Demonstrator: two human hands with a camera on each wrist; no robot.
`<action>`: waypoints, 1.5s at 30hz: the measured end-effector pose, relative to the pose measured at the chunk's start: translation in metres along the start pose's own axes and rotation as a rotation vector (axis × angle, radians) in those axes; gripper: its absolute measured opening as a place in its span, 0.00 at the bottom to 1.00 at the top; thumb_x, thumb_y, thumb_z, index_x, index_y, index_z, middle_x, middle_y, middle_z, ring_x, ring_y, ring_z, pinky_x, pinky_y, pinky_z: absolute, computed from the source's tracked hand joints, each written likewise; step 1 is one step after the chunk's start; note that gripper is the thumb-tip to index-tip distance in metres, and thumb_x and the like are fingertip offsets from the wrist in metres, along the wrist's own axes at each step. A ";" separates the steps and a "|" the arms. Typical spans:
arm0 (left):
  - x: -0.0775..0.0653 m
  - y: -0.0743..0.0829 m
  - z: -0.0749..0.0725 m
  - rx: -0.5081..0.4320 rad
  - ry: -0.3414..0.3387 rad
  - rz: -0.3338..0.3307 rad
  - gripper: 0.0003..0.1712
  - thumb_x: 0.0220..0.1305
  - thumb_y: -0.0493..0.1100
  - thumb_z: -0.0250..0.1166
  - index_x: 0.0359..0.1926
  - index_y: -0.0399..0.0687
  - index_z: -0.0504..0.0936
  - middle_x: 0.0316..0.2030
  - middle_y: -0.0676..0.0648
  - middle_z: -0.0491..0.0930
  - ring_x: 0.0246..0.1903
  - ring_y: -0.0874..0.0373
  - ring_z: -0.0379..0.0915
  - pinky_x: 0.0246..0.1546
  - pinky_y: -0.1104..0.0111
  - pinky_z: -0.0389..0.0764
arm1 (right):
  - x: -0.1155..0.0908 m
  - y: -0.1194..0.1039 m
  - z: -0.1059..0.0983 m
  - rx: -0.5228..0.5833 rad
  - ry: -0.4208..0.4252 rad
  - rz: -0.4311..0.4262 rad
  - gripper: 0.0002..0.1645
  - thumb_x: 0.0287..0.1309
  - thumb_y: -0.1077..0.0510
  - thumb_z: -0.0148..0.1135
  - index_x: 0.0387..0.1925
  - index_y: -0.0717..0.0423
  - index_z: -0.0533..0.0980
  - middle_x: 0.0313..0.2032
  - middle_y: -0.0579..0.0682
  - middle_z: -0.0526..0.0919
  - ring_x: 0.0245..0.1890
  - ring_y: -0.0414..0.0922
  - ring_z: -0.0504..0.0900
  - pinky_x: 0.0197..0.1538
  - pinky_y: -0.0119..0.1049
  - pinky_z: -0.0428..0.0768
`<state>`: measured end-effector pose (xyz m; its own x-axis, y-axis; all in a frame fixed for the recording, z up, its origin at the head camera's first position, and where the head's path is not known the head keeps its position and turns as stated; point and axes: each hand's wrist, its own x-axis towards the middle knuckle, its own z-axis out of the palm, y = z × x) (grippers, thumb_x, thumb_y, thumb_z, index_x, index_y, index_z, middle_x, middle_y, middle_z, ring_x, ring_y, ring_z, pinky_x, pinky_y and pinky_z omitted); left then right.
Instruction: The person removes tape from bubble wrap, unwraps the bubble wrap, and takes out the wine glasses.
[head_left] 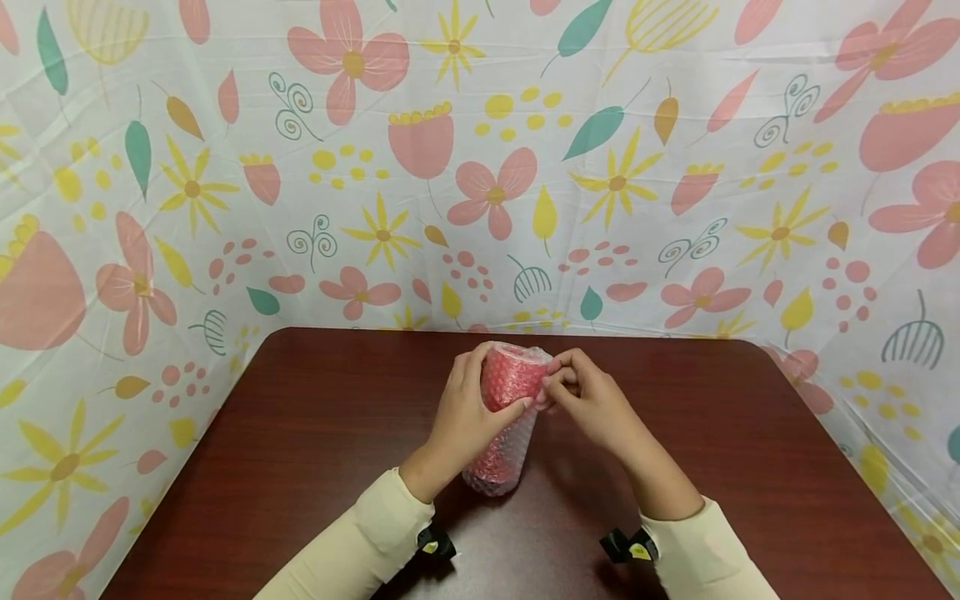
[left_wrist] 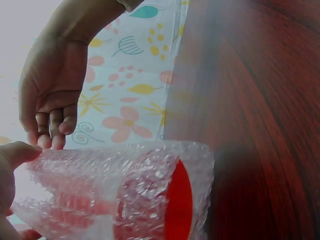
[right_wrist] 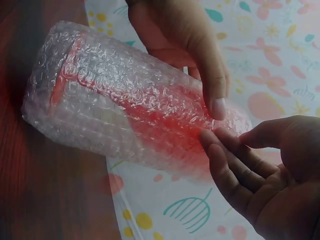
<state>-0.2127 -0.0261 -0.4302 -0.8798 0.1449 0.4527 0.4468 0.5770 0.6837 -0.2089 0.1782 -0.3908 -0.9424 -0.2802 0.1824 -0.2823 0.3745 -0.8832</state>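
A red cylindrical object (head_left: pixel 512 377) stands slightly tilted over the table, rolled in clear bubble wrap (right_wrist: pixel 95 112). Its exact kind is hidden by the wrap. My left hand (head_left: pixel 463 408) grips the roll near its top, with the thumb across the front and fingers behind. On the upper right side, my right hand (head_left: pixel 592 402) pinches the edge of the bubble wrap between thumb and fingertips. The left wrist view shows the wrap reaching past the red rim at the lower end.
The dark reddish-brown table (head_left: pixel 315 433) extends around the roll. Behind and beside it hangs a white cloth (head_left: pixel 495 275) with pink, yellow and green flowers and leaves. Black wrist straps (head_left: pixel 437 543) with yellow marks sit at both cream sleeves (head_left: pixel 352 533).
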 end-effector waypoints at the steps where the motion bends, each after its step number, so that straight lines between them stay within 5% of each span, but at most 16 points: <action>1: 0.000 0.000 0.000 -0.022 -0.010 -0.011 0.52 0.55 0.59 0.77 0.74 0.58 0.58 0.61 0.45 0.67 0.54 0.50 0.74 0.54 0.56 0.81 | 0.000 0.000 -0.001 -0.011 -0.007 -0.003 0.10 0.73 0.61 0.56 0.50 0.61 0.68 0.37 0.58 0.87 0.37 0.50 0.89 0.40 0.34 0.86; 11: 0.004 -0.004 -0.003 -0.211 -0.135 -0.139 0.59 0.59 0.59 0.73 0.80 0.71 0.42 0.69 0.44 0.66 0.63 0.49 0.72 0.61 0.51 0.77 | -0.003 -0.002 -0.005 -0.021 -0.035 -0.018 0.06 0.75 0.59 0.53 0.49 0.57 0.69 0.35 0.56 0.86 0.39 0.54 0.87 0.43 0.35 0.86; 17: 0.004 -0.003 -0.003 -0.213 -0.062 -0.122 0.58 0.54 0.58 0.76 0.78 0.71 0.50 0.65 0.43 0.68 0.60 0.49 0.72 0.60 0.51 0.76 | -0.001 0.000 -0.004 -0.053 0.007 0.034 0.09 0.73 0.59 0.57 0.47 0.61 0.72 0.36 0.57 0.89 0.36 0.44 0.89 0.43 0.41 0.87; 26: 0.006 -0.001 -0.005 -0.184 -0.009 -0.150 0.58 0.52 0.58 0.78 0.77 0.68 0.52 0.61 0.43 0.68 0.56 0.47 0.75 0.56 0.52 0.79 | -0.002 -0.004 -0.007 0.096 -0.026 0.061 0.10 0.73 0.59 0.55 0.44 0.64 0.72 0.28 0.62 0.86 0.29 0.57 0.88 0.36 0.48 0.87; 45: 0.005 -0.003 -0.004 -0.177 -0.020 -0.122 0.59 0.52 0.60 0.78 0.78 0.64 0.51 0.62 0.42 0.66 0.56 0.49 0.74 0.54 0.54 0.80 | 0.002 0.000 -0.011 0.130 -0.018 0.050 0.14 0.71 0.59 0.60 0.45 0.70 0.75 0.35 0.65 0.88 0.33 0.49 0.90 0.39 0.45 0.88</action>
<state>-0.2182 -0.0302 -0.4277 -0.9315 0.0991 0.3500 0.3564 0.4415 0.8234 -0.2128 0.1869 -0.3857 -0.9510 -0.2806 0.1297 -0.2080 0.2706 -0.9399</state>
